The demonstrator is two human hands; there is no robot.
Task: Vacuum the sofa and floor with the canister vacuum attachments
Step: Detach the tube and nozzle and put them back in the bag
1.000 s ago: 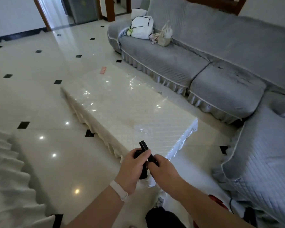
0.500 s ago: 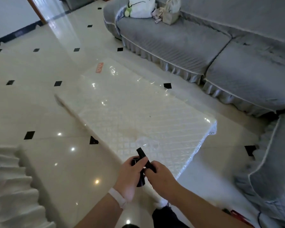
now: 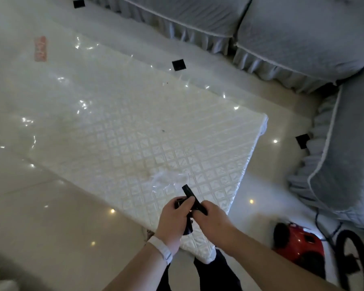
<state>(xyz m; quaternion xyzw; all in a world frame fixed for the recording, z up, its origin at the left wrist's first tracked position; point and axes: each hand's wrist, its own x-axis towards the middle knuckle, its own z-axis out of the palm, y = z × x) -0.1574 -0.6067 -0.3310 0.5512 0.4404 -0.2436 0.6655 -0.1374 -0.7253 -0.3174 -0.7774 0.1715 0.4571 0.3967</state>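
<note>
Over the near corner of the counter [image 3: 135,133], in the head view, both hands meet on a black attachment [image 3: 190,194]. The left hand [image 3: 172,219] has its fingers curled round the lower, rounder part. The right hand [image 3: 215,222] pinches the narrow flat part, whose tip sticks up and away at a slant. Whether this is one piece or two pressed together I cannot tell, because the hands hide the middle. A white wristband [image 3: 161,249] sits on the left wrist.

The counter wears a white quilted cover under clear, glinting film, with a pink label [image 3: 40,48] toward its far end and a few dark specks on top. It lies between the person and the long grey sofa [image 3: 292,28], leaving only a strip of floor [image 3: 51,217] along the sofa's frilled skirt. The floor is pale glossy tile with small black diamond insets.

A second sofa section [image 3: 345,164] stands at the right. Near its foot the red canister vacuum [image 3: 298,246] sits on the floor — well apart from the hands. A black hose [image 3: 350,233] loops just beside it, and a thin cord [image 3: 317,217] trails past the sofa's edge.
</note>
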